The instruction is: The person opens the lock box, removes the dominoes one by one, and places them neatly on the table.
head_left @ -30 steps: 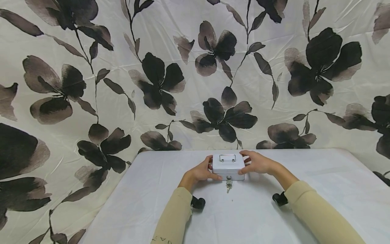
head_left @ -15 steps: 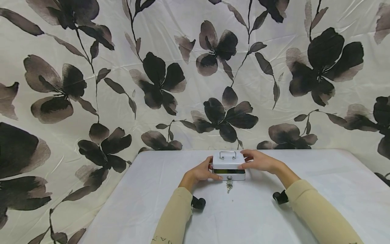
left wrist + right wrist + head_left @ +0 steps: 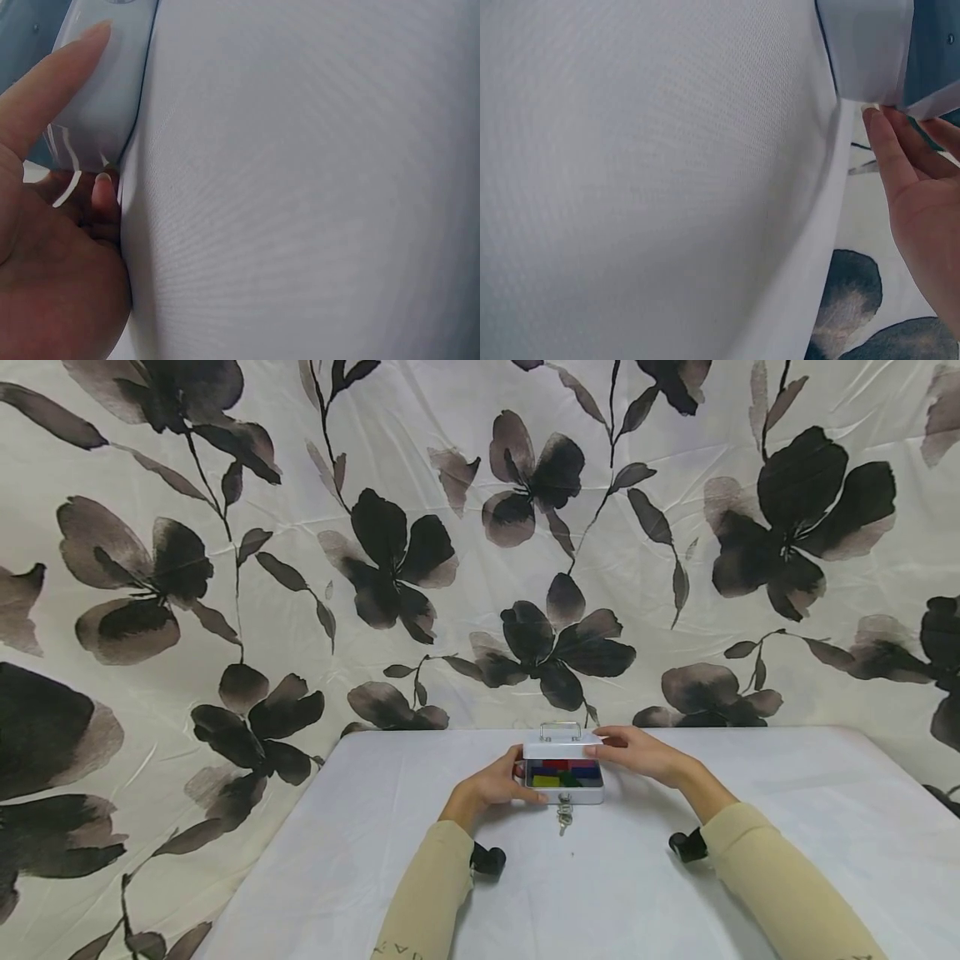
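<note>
A small silver-white cash box [image 3: 583, 796] sits near the table's far edge in the head view, its lid [image 3: 553, 750] tilted up with a wire handle on top. Inside lie several coloured block-like pieces, yellow [image 3: 546, 782], red, blue and green. A bunch of keys [image 3: 564, 823] hangs from the front lock. My left hand [image 3: 491, 783] grips the base's left side, thumb along its front; the left wrist view shows the thumb on the box wall [image 3: 112, 105]. My right hand [image 3: 639, 753] holds the lid's right edge; in the right wrist view its fingers [image 3: 891, 150] touch the box's side.
A white cloth covers the table [image 3: 600, 893]. Right behind it hangs a floral curtain [image 3: 450, 568]. Black wrist camera mounts [image 3: 489, 860] sit below both sleeves.
The lid, shut a second ago, has swung up and back with my right hand, baring the coloured pieces. My left hand has stayed on the base.
</note>
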`<act>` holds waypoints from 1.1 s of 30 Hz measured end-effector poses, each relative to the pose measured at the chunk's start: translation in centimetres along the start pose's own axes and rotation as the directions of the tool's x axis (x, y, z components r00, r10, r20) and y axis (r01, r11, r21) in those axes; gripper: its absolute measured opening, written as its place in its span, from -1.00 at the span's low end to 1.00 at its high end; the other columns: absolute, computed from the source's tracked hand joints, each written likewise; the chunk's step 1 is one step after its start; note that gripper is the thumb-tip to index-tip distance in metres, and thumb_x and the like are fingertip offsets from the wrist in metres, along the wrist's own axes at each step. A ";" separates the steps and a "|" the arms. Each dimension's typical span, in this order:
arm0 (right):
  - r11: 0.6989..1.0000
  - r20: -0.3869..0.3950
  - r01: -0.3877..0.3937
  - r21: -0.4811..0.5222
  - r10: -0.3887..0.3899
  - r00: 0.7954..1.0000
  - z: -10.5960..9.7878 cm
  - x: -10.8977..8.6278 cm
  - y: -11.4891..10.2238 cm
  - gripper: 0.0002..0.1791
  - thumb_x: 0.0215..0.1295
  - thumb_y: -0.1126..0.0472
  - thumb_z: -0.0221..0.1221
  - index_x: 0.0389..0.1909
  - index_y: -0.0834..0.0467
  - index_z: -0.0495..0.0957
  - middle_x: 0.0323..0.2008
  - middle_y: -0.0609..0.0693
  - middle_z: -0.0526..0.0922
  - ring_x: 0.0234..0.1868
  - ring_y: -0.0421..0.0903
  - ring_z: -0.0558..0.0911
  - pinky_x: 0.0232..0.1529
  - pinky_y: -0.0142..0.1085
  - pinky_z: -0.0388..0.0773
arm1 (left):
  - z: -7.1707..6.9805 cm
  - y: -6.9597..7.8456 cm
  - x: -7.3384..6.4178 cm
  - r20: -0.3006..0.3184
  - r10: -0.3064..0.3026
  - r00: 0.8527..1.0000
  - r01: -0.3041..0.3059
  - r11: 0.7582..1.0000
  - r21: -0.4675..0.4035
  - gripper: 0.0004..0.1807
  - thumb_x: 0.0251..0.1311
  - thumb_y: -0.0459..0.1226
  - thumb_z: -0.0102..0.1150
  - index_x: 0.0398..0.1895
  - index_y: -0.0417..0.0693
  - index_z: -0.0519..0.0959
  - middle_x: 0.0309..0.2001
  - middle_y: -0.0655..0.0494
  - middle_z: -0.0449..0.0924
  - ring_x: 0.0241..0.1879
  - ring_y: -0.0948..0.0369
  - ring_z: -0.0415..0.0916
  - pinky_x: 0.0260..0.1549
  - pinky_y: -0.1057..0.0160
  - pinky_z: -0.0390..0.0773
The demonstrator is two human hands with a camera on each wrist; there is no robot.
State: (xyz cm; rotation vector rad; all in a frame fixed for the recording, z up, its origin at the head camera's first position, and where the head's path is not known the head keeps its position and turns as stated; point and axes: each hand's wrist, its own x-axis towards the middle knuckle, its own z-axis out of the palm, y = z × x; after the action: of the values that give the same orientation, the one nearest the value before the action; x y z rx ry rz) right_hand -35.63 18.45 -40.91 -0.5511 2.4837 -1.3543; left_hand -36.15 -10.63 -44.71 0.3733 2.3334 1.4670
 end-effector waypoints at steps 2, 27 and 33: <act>1.000 -0.008 0.007 -0.001 -0.007 1.000 0.1 0.0 0.1 -0.11 0.45 -0.21 0.16 0.51 0.34 0.20 0.42 0.30 0.36 0.44 0.22 0.33 0.41 0.20 0.22 | 0.0 0.0 0.0 -0.001 -0.004 1.000 0.004 1.000 0.002 0.08 -0.04 -0.33 0.62 0.54 -0.03 0.15 0.17 0.03 0.48 0.17 0.05 0.32 0.44 -0.12 0.08; 0.997 -0.131 -0.058 0.042 0.063 0.989 0.6 1.5 -0.4 -0.07 0.51 -0.35 -0.04 0.40 0.46 0.32 0.23 0.38 0.55 0.18 0.22 0.62 0.19 -0.06 0.55 | 0.2 -0.1 0.0 0.002 -0.028 1.000 0.028 0.999 0.041 0.16 -0.02 -0.23 0.63 0.59 0.00 0.06 0.42 -0.01 0.30 0.34 0.00 0.24 0.48 -0.13 0.03; 0.993 -0.221 -0.115 0.030 0.119 0.968 0.9 2.0 -0.5 0.06 0.44 -0.48 -0.11 0.41 0.46 0.31 0.14 0.38 0.59 0.06 0.13 0.70 0.08 -0.14 0.62 | 0.2 0.1 0.0 -0.002 -0.032 0.999 0.032 0.998 0.054 0.15 -0.01 -0.21 0.62 0.59 0.01 0.06 0.40 -0.01 0.30 0.33 0.00 0.23 0.47 -0.13 0.05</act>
State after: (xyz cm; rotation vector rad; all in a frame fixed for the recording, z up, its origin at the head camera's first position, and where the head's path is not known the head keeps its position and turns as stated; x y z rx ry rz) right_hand -36.99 16.62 -41.04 -0.2555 2.6291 -1.4603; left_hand -36.04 -10.37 -44.68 0.3476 2.3733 1.3917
